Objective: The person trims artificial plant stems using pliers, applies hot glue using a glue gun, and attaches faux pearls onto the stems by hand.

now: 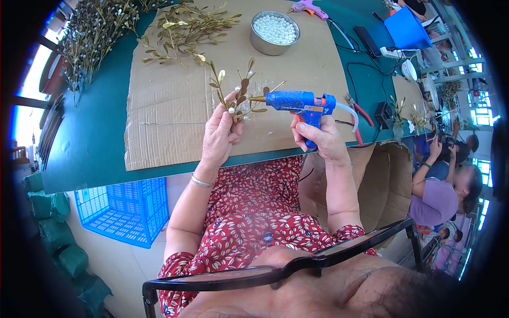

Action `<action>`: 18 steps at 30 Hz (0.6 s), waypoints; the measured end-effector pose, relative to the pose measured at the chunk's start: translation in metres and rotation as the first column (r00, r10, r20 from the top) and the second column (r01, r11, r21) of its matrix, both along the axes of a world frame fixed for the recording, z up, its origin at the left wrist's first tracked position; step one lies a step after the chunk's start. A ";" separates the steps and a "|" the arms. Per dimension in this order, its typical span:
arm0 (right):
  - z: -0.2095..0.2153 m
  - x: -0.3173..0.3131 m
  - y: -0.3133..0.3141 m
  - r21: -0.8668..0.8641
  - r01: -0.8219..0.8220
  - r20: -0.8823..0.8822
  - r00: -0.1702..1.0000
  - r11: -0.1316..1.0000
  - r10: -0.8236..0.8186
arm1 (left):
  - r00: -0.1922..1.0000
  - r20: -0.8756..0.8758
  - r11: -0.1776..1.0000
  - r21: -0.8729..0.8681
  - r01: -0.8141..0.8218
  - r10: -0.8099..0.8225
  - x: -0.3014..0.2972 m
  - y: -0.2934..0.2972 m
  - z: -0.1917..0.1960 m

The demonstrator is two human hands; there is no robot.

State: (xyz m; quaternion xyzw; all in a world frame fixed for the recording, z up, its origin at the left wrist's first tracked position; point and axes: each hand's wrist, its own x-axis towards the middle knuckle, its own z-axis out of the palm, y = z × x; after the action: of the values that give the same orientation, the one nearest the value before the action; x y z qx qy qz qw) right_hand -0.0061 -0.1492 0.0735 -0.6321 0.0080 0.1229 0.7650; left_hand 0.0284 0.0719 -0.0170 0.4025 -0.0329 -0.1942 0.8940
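Between the fingers of my left hand [220,130] is a gold artificial leaf sprig [242,93] with a few white pearl beads on it. My right hand [326,137] is wrapped round the handle of a blue glue gun [299,100], whose brass nozzle points left and reaches the sprig's leaves. A translucent glue stick [349,112] curves out of the gun's back. Both hands are above a cardboard sheet [175,100] on the green table. Beyond them stands a round metal bowl [269,46] full of white pearl beads [275,27].
More gold sprigs [193,29] lie at the back of the cardboard, and a heap of beaded sprigs [98,37] is at far left. Red-handled pliers [362,114], black cables and a pink glue gun [310,8] are to the right. A blue crate [130,204] stands below; people sit at right.
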 end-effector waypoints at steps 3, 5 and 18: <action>-0.001 0.000 -0.001 0.000 0.012 -0.025 1.000 1.000 -0.012 | 1.000 0.001 1.000 -0.007 0.009 -0.009 0.000 0.000 0.001; 0.001 0.000 0.001 -0.004 0.007 -0.007 1.000 1.000 -0.007 | 1.000 0.003 1.000 -0.006 0.010 -0.010 0.000 0.000 0.001; 0.002 0.001 0.003 0.000 0.009 0.007 1.000 1.000 -0.009 | 1.000 0.005 1.000 0.011 0.000 0.000 0.000 0.000 0.003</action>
State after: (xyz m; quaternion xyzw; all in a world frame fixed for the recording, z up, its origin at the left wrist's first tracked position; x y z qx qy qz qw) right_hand -0.0049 -0.1460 0.0750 -0.6326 0.0083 0.1171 0.7655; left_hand 0.0285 0.0719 -0.0144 0.4080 -0.0339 -0.1936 0.8916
